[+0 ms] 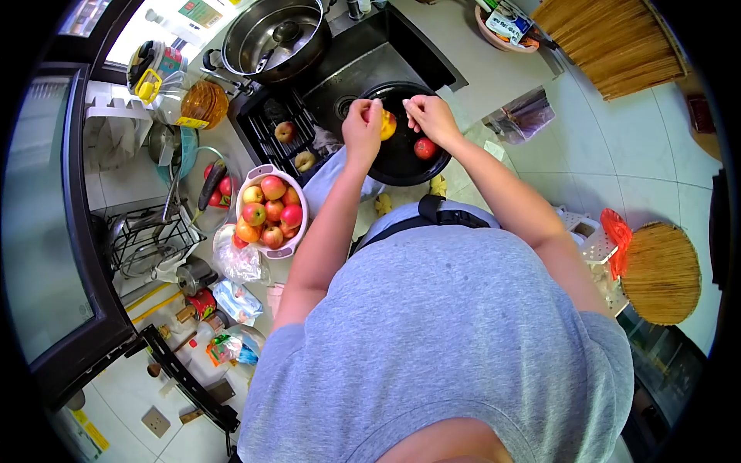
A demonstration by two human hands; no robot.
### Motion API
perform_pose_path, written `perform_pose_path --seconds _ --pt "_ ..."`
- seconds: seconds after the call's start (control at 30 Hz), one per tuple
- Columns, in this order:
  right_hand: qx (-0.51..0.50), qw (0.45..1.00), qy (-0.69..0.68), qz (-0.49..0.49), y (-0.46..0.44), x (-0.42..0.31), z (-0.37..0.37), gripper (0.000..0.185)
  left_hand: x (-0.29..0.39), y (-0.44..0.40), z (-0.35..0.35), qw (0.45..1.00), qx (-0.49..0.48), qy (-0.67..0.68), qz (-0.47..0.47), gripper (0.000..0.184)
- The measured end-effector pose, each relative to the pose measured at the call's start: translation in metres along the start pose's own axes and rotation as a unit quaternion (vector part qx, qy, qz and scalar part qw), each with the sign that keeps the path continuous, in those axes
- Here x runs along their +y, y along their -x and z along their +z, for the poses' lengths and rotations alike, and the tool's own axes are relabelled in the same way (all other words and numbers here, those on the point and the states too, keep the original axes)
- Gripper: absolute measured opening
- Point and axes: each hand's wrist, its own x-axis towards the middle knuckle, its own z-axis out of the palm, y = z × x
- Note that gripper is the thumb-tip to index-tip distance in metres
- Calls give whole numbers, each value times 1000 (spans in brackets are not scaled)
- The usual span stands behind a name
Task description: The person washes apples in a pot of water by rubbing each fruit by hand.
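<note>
My left hand [363, 133] is closed around a yellow-and-red apple [388, 126], which its fingers partly cover. Just to the right of it, my right hand [434, 118] has its fingertips pinched together; whatever is between them, if anything, is too small to make out. Both hands are above a round black basin [395, 174] at the sink's near edge. A red apple [424, 148] lies inside the basin, below my right hand. Left of my left forearm stands a white-and-pink basket [299, 245] heaped with red and yellow apples [273, 210].
Behind the basin is the dark sink [370, 68], with a large steel pot [276, 73] at its left. Two apples [285, 132] lie on a black drain rack. An oil bottle [202, 105], a glass lid [202, 193] and a plastic bag [241, 258] crowd the left counter.
</note>
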Motion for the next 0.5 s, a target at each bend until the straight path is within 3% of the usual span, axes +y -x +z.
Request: perform_pose_path --seconds 0.03,0.07,0.13,0.2,0.33,0.4,0.47,0.5 --pt "-26 991 121 42 -6 5 -3 6 -5 0 8 999 -9 -17 -34 32" --pt "-26 991 121 42 -13 16 -2 6 -9 1 17 998 -8 -27 -60 33" --pt "54 950 295 -88 -27 59 8 23 -28 -3 34 994 -5 -82 -70 36" --pt "54 938 334 -70 -34 78 20 38 -47 -2 45 992 -13 -102 -74 38" --pt "-4 912 410 6 -29 89 31 36 -67 2 56 985 -2 -150 -86 42" --pt "-80 874 474 66 -31 91 32 36 -75 3 59 980 -34 -166 -105 44" --pt "-84 882 458 66 -38 98 33 35 -81 1 61 977 -50 -161 -134 45" --pt "-75 898 426 80 -40 102 34 35 -87 0 63 969 -65 -140 -193 47"
